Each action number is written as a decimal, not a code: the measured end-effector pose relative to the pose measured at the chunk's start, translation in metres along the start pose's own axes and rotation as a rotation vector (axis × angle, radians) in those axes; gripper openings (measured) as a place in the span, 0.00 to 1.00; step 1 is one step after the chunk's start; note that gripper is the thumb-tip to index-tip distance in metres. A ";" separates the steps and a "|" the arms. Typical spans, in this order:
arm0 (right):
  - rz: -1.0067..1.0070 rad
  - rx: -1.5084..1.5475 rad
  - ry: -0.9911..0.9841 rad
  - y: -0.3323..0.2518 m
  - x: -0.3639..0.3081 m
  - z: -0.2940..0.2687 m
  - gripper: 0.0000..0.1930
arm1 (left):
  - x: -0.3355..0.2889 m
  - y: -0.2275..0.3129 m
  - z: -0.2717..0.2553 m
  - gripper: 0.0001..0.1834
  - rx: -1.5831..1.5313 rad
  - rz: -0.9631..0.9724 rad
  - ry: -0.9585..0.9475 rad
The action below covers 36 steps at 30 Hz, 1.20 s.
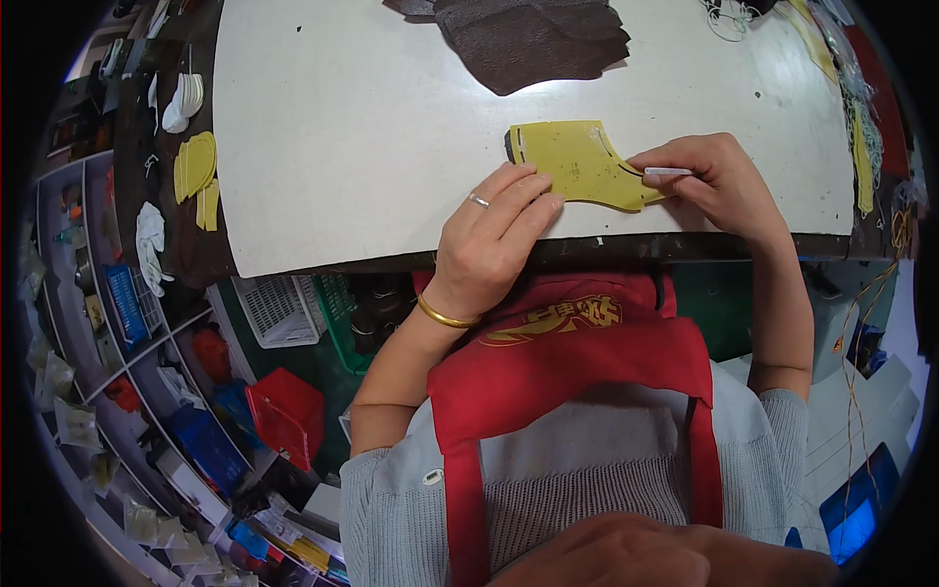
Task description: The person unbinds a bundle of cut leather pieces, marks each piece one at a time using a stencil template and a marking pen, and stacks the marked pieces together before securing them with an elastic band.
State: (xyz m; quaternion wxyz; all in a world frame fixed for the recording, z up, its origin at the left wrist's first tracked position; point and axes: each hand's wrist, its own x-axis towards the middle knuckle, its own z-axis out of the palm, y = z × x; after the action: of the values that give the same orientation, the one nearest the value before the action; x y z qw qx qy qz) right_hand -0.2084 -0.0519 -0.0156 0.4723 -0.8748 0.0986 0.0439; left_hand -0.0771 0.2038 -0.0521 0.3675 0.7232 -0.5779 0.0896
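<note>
A yellow pattern template [577, 166] with slots cut along its edges lies near the table's front edge. Dark leather [510, 147] peeks out from under its left side. My left hand [489, 230], with a ring and a bangle, rests its outstretched fingers on the template's lower left part. At the template's right end, my right hand [724, 181] pinches a slim white pen [669, 171] between thumb and fingers. The pen is close by the curved slot on the right; whether its tip touches is too small to tell.
Dark brown leather pieces [533, 44] lie at the far middle of the white table [342, 147]. Yellow templates [196, 166] and a white glove [151, 245] are at the left. Threads [861, 108] heap at the right edge. Below left are shelves and a red bin [286, 416].
</note>
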 end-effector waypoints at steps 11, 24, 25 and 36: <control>0.067 0.017 -0.020 -0.003 0.011 -0.004 0.10 | 0.005 0.007 0.004 0.14 0.048 0.004 -0.047; 0.087 -0.205 0.269 -0.004 -0.014 0.006 0.07 | 0.033 0.022 -0.003 0.24 0.364 0.143 -0.336; 0.011 -0.297 0.300 -0.002 -0.015 0.008 0.06 | 0.034 0.024 -0.002 0.25 0.381 0.148 -0.345; -0.280 -0.347 0.498 -0.036 0.022 0.006 0.10 | 0.018 0.041 0.021 0.20 0.448 0.207 -0.286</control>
State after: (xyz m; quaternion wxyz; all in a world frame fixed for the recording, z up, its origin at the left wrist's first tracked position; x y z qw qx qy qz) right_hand -0.1793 -0.0306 0.0070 0.2791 -0.9312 0.0806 -0.2203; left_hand -0.1144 0.1741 -0.0391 0.1023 0.7288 -0.6604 0.1495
